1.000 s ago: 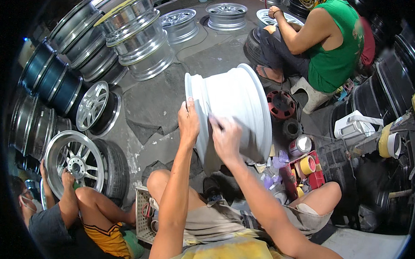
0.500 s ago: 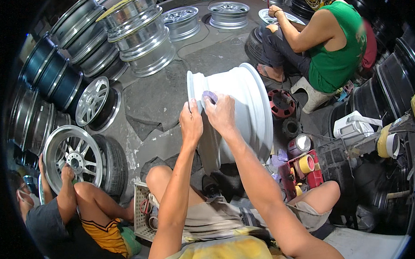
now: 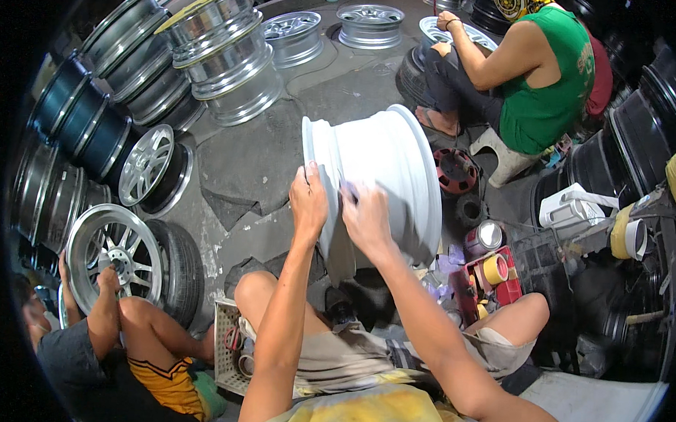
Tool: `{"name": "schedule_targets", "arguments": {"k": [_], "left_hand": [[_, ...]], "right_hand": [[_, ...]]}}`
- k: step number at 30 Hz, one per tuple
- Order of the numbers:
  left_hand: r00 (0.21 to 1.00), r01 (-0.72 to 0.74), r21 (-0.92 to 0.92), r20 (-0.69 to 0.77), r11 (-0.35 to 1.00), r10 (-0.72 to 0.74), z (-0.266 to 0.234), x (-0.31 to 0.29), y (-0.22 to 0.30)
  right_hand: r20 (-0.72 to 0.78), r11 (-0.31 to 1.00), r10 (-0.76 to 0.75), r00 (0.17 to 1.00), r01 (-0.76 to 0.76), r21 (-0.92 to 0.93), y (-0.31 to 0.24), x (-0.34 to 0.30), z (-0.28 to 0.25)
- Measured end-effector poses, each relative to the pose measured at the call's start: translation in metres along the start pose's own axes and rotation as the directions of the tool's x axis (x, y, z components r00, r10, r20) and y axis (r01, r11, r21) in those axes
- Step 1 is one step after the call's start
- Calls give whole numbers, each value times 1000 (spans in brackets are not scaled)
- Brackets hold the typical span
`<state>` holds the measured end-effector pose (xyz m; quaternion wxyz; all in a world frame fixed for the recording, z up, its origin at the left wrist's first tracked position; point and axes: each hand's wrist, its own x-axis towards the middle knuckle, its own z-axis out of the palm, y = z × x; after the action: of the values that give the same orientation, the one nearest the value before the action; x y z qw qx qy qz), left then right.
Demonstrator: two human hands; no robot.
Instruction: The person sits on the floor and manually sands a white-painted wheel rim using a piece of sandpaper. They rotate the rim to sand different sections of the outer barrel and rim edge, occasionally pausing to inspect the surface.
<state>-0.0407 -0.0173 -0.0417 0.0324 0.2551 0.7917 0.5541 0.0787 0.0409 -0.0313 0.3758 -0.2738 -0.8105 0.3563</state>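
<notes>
A white-grey wheel rim (image 3: 384,157) stands on its tread in front of me, its barrel facing up. My left hand (image 3: 309,199) is closed over the near-left lip of this rim, fingers wrapped round the edge. Against the barrel, just right of the left hand, my right hand (image 3: 365,218) pinches a piece of purple sandpaper (image 3: 348,190). The right hand is blurred by motion, and most of the sandpaper is hidden behind its fingers.
A red crate (image 3: 515,290) with tape rolls and a paint can (image 3: 484,238) stand at my right. A plastic basket (image 3: 229,378) is at my left knee. Stacked rims (image 3: 235,66) line the left. One co-worker (image 3: 540,77) sits far right; another (image 3: 87,351) handles a rim at left.
My right hand has slid slightly right and down along the barrel with the sandpaper. My left hand stays on the lip. The whole view has shifted a little.
</notes>
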Motion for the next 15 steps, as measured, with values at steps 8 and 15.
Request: {"name": "schedule_targets", "arguments": {"k": [8,15], "left_hand": [[999,17,-13,29,1000,-17,7,-6,9],[1000,-14,-19,-1,1000,14,4,6,7]], "right_hand": [[65,965,-183,981,192,-180,18,36,-1],[458,903,-237,857,368,-221,39,-71,-60]]}}
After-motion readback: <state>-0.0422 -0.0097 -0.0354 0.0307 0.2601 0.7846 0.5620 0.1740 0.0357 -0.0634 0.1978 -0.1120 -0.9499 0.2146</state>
